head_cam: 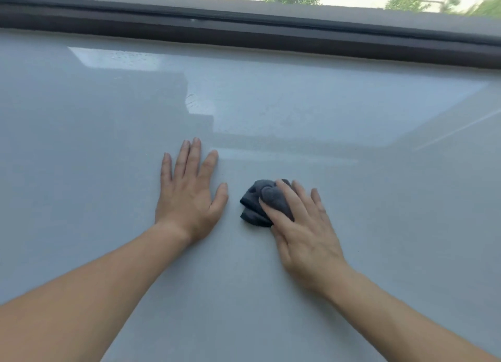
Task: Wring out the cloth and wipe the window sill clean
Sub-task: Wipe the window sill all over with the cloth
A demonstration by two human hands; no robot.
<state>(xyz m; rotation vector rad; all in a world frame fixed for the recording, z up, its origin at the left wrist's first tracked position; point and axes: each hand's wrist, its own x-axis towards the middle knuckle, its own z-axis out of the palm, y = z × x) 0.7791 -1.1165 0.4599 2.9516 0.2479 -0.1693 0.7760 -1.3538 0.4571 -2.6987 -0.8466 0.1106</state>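
Cloth [257,199], dark grey and bunched, lies on the pale grey window sill [352,117] under the right grip [301,226], whose nearly straight fingers press it down, a fold bulging between thumb and forefinger. Just left of it, apart, the left grip [187,199] rests flat and spread on the sill, holding nothing. Dark window frame [244,28] runs beyond

My left hand [187,196] lies flat on the sill [108,117], near its middle. Just right of it, not touching my thumb, the cloth [257,199] sits on the sill. My right hand [301,226] presses on the cloth from its near right side. The frame [244,33] runs along the sill's far edge.
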